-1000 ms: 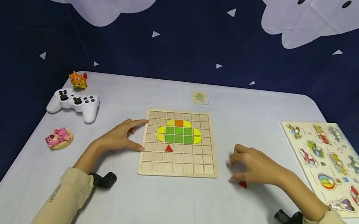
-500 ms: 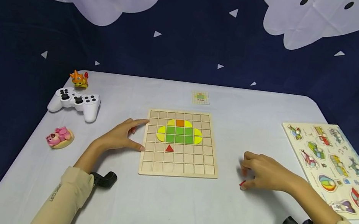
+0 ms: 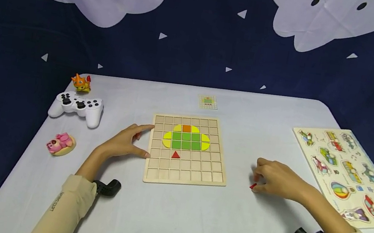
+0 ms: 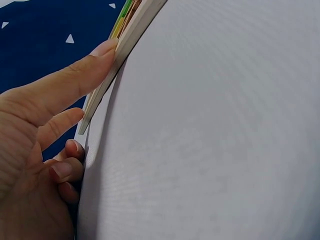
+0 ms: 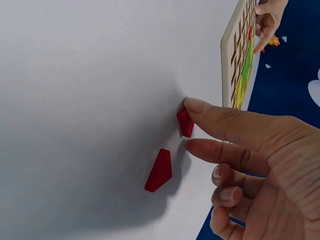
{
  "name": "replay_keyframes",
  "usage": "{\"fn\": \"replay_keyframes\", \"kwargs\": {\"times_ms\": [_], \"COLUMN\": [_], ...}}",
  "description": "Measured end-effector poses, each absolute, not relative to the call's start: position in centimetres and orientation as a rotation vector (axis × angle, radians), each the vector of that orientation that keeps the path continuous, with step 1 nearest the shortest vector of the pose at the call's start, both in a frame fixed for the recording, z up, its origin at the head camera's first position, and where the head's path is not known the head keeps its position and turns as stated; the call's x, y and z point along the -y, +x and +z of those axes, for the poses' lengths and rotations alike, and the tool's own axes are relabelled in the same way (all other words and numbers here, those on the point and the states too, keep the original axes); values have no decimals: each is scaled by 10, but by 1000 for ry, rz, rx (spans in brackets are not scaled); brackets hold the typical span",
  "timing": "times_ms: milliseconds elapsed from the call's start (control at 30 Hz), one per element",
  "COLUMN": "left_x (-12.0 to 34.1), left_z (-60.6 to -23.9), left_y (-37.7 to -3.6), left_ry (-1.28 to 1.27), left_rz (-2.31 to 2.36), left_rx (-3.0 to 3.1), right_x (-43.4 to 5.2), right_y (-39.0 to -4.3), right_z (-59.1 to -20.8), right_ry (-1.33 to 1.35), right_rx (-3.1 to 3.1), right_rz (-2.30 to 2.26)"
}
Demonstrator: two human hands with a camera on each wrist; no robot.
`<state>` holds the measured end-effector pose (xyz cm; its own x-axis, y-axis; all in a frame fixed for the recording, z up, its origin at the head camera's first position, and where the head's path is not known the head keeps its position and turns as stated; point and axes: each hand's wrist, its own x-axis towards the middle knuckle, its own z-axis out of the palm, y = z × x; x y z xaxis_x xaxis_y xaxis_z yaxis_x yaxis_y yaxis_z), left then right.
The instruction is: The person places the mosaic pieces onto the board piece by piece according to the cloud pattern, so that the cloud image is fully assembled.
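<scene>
A square wooden grid board (image 3: pixel 186 172) lies mid-table, with green and orange squares, yellow rounded pieces and one red triangle (image 3: pixel 176 154) on it. My left hand (image 3: pixel 125 142) touches the board's left edge with spread thumb and index finger; the left wrist view shows the thumb (image 4: pixel 85 75) against that edge. To the board's right, my right hand (image 3: pixel 277 180) is low over the table. Its thumb and index finger pinch a red triangle piece (image 5: pixel 185 123), seen tilted. A second red piece (image 5: pixel 160 171) lies on the cloth beside the fingers, hidden in the head view.
A small pattern card (image 3: pixel 208 102) lies behind the board. At left are a white game controller (image 3: pixel 77 106), a pink bear figure (image 3: pixel 60 144) and an orange figurine (image 3: pixel 81 83). A wooden picture puzzle (image 3: pixel 348 175) lies on the right.
My right hand has moved right, away from the board, to the red pieces, and its thumb and index finger have come onto one. My left hand stays at the board's edge.
</scene>
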<state>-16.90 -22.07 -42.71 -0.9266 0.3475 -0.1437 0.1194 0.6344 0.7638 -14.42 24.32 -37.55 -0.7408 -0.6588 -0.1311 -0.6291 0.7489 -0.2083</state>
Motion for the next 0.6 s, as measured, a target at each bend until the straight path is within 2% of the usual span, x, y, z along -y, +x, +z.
{"fn": "replay_keyframes", "kwargs": {"times_ms": [167,600], "left_x": [221,221], "left_z": [-427,-429], "left_y": [-169,-169], "left_ry": [385,397], "left_rz": [1181,1174], "left_rx": [-2579,-2596], "right_x": [-243,-228], "right_y": [-141,-145], "right_z": [-375,-382], "right_ry": [-1025,-1244], "right_rx": [-2763,-2853], "right_rz": [-232,-112]}}
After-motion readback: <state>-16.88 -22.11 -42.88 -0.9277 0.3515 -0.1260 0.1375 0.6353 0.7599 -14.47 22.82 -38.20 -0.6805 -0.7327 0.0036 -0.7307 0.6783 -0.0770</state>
